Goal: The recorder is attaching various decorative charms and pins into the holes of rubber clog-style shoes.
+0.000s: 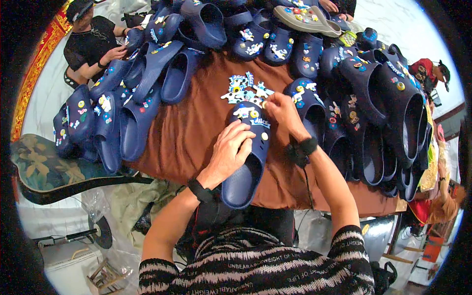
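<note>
A navy blue clog (244, 181) lies in front of me, its toe pointing away and its heel hanging toward my lap. White, blue and yellow charms sit on its upper. My left hand (228, 150) presses on the left side of the upper, fingers bent over it and holding it. Just right of the toe, my right hand (282, 112) is closed in a pinch on a small pale shoe charm (264, 104), mostly covered by the fingertips. Beyond the toe lies a pile of loose charms (239, 88) in white, light blue and yellow.
A brown cloth (196, 118) covers the table. Decorated navy clogs crowd its left side (105, 120), far edge and right side (381, 108). A grey clog (305, 18) lies at the back. Another person (91, 44) handles a clog at far left. A padded chair (54, 167) stands left.
</note>
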Demonstrator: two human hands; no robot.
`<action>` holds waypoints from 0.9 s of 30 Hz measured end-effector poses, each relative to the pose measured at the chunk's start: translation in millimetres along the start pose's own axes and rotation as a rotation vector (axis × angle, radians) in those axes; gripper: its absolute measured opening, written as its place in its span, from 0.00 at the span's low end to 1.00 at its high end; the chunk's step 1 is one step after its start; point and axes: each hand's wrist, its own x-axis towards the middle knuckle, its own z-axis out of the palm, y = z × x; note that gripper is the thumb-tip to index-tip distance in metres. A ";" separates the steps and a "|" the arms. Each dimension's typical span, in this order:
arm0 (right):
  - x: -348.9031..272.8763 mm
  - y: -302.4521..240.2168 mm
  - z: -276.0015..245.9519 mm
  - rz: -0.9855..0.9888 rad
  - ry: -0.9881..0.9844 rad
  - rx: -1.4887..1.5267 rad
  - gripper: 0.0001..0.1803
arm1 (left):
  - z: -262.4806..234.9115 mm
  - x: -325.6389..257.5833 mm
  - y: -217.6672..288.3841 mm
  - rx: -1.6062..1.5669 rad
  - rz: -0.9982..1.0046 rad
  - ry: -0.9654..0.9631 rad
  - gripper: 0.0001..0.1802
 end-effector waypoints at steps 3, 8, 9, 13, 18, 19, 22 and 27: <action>37.1 2.8 5.7 -0.003 0.071 -0.224 0.10 | 0.6 1.0 2.5 -0.005 -0.006 -0.002 0.11; 67.6 9.7 15.7 0.080 -0.077 -0.516 0.11 | 1.1 -0.1 0.9 -0.001 -0.015 -0.025 0.11; 72.5 8.9 18.1 0.077 -0.065 -0.550 0.13 | 1.0 -0.1 -0.1 -0.004 -0.016 -0.030 0.12; 80.9 0.1 22.3 0.038 -0.149 -0.691 0.17 | -0.7 0.0 -0.9 -0.023 -0.019 -0.006 0.11; 87.6 -1.9 38.5 -0.059 -0.059 -0.731 0.13 | 0.6 -1.4 -3.3 -0.003 -0.018 0.004 0.11; 93.6 0.0 39.4 -0.168 -0.064 -0.668 0.12 | 1.1 -0.8 -3.1 0.000 -0.002 0.018 0.11; 113.9 9.6 44.2 -0.319 -0.054 -0.577 0.12 | 2.7 0.5 -0.2 -0.009 0.003 0.008 0.11; 120.6 -1.9 46.9 -0.160 -0.402 -0.464 0.15 | 3.0 -3.3 -4.8 -0.010 -0.004 0.000 0.12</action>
